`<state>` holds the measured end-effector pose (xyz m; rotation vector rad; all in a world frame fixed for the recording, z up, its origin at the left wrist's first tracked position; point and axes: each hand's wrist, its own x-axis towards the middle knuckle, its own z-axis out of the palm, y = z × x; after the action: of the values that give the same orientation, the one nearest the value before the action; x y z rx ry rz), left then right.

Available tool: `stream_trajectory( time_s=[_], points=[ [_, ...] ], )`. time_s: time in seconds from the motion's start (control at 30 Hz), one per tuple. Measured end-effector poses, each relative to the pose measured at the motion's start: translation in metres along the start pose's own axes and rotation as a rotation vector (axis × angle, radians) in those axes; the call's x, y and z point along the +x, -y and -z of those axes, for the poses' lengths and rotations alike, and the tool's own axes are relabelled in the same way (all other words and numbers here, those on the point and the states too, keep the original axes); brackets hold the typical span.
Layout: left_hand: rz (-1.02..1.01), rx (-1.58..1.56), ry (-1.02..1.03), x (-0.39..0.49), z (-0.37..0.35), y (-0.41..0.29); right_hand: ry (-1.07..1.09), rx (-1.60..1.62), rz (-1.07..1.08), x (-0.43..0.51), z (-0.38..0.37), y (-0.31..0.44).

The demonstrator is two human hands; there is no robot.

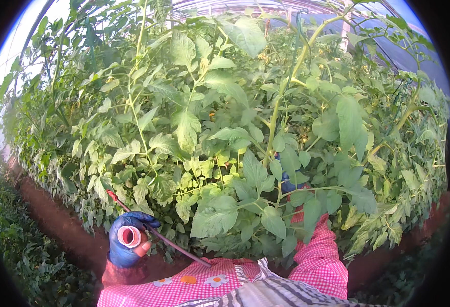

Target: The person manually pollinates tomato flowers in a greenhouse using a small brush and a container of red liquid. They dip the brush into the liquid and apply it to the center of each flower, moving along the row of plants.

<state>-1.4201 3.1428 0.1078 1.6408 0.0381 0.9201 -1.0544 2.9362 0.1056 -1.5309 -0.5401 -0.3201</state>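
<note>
My left hand [122, 256], in a blue glove with a bare thumb tip showing, grips a small pinkish container [129, 236] whose round open mouth faces up. The same hand holds a thin dark stick [173, 245] with a red tip [112, 195]. The stick slants from the leaves at the upper left down to the checked apron. My right hand [287, 183], also in blue, reaches into a tomato plant close to a thick green stem [274, 122]. Leaves cover most of it, so its fingers and anything in them are hidden. Large tomato leaves [215, 215] hang before my right forearm.
Dense tomato plants [163, 96] fill the view ahead, some tied up with green twine [296, 50]. Bare brown soil [67, 226] runs along the row's foot. Low green plants [14, 230] grow at the left. Plastic greenhouse sheeting [420, 57] arches behind.
</note>
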Motion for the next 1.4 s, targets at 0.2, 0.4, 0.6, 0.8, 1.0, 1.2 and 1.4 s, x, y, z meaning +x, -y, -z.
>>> stream_trajectory(
  time_s=[0.2, 0.4, 0.6, 0.8, 1.0, 1.2, 1.4],
  points=[
    [0.003, -0.015, 0.005, -0.001, 0.014, 0.005, -0.269, 0.245, -0.140, -0.044, 0.039, 0.001],
    [-0.012, -0.032, 0.035, 0.000, 0.033, 0.011, -0.596, 0.496, -0.274, -0.097, 0.080, 0.009],
    [-0.017, -0.091, 0.053, 0.005, 0.055, 0.017, -1.077, 0.593, -0.501, -0.154, 0.147, -0.005],
    [0.011, -0.130, 0.112, 0.004, 0.084, 0.019, -1.248, 0.738, -0.105, -0.215, 0.275, -0.085],
    [0.025, -0.243, 0.131, 0.002, 0.104, 0.024, -0.527, -1.057, -0.866, -0.319, 0.266, -0.177],
    [0.008, -0.170, 0.228, 0.000, 0.130, 0.016, -0.111, -0.834, -0.945, -0.361, 0.188, -0.209],
    [0.003, -0.133, 0.099, -0.028, 0.139, 0.013, 0.180, -0.516, -1.080, -0.365, 0.117, -0.219]
  ],
)
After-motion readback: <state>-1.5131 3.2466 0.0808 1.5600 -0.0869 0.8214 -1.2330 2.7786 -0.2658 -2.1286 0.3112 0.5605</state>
